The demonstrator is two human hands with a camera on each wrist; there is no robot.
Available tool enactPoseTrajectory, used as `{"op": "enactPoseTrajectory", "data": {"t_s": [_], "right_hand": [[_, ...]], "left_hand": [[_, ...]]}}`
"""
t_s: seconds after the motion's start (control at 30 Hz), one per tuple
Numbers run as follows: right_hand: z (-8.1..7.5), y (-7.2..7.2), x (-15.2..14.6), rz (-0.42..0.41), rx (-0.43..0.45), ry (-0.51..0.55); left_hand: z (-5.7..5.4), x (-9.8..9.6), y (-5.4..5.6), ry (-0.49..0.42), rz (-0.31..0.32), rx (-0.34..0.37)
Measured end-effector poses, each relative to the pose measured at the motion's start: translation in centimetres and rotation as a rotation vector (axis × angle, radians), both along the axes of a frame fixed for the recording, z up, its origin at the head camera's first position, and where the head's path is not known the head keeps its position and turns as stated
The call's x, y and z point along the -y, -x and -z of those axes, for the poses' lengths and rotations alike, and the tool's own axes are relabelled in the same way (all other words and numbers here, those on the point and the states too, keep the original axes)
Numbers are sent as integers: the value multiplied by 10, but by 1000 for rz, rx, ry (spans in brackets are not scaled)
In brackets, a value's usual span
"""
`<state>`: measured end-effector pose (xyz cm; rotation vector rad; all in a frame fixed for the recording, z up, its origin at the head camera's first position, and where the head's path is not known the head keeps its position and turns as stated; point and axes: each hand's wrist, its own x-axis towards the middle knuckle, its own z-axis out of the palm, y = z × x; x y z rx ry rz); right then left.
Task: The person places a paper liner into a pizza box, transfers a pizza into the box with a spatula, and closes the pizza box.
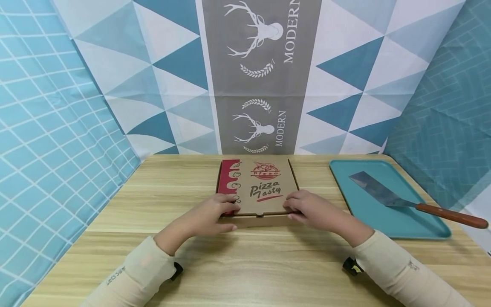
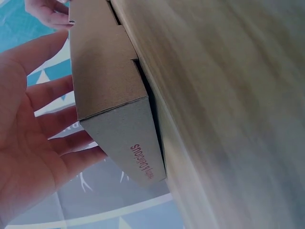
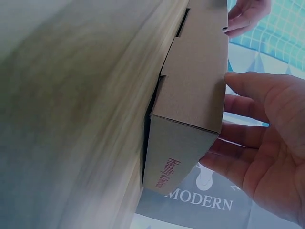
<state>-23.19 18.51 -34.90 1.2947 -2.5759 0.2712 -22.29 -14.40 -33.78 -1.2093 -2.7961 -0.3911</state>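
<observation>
A closed cardboard pizza box (image 1: 270, 200) lies flat on the wooden table, its lid printed with a red band and pizza lettering. On the front left corner of the lid rest the fingers of my left hand (image 1: 212, 214), the thumb held lower by the front side. My right hand (image 1: 312, 212) touches the front right corner in the same way, its thumb near the front edge. Both wrist views show the box's plain front side (image 2: 107, 67) and a printed end panel (image 3: 176, 155), with spread fingers reaching over the lid.
To the right lies a blue-green tray (image 1: 406, 224). A metal turner (image 1: 377, 189) with a wooden handle rests across it, the handle sticking out past the tray's right side. Patterned cloth walls (image 1: 176, 55) stand behind and beside the table (image 1: 161, 183).
</observation>
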Motion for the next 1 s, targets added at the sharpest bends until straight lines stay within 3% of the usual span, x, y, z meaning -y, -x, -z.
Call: {"op": "enactPoseTrajectory", "data": {"t_s": [0.37,0.6,0.8,1.0], "right_hand": [[1,-7,-8,81,100,4],[-6,-14,-11,132,120,25],[-15,-21,-12,131,51,87],[-24,-27,-6,143,71,35]], "left_hand": [[-3,5,-8,-7,-56,-14],[-7,7,-13,-39,-104,-123],[-12,2,-18,-101,-193,-226],[-16,-1,-23,-84,-223,-290]]}}
